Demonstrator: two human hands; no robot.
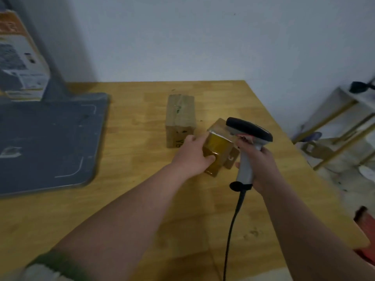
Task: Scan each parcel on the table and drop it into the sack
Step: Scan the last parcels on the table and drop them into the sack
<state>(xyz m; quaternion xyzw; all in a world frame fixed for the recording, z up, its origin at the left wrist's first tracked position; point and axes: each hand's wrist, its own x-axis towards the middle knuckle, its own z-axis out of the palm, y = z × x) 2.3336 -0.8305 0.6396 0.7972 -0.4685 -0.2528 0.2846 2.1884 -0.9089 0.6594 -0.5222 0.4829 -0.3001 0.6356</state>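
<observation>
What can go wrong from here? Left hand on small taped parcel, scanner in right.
1. Shiny tape on the small parcel may glare under the scanner; no barcode shows here, so a misread is possible.
2. The cable trails over the table toward the near edge and could snag.
3. The left hand is close to the tall box; lifting might knock it.

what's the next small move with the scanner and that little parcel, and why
Probably turn the small parcel in the left hand until a label faces the scanner, which the right hand holds close over it: its shiny taped side shows no readable barcode here.
</observation>
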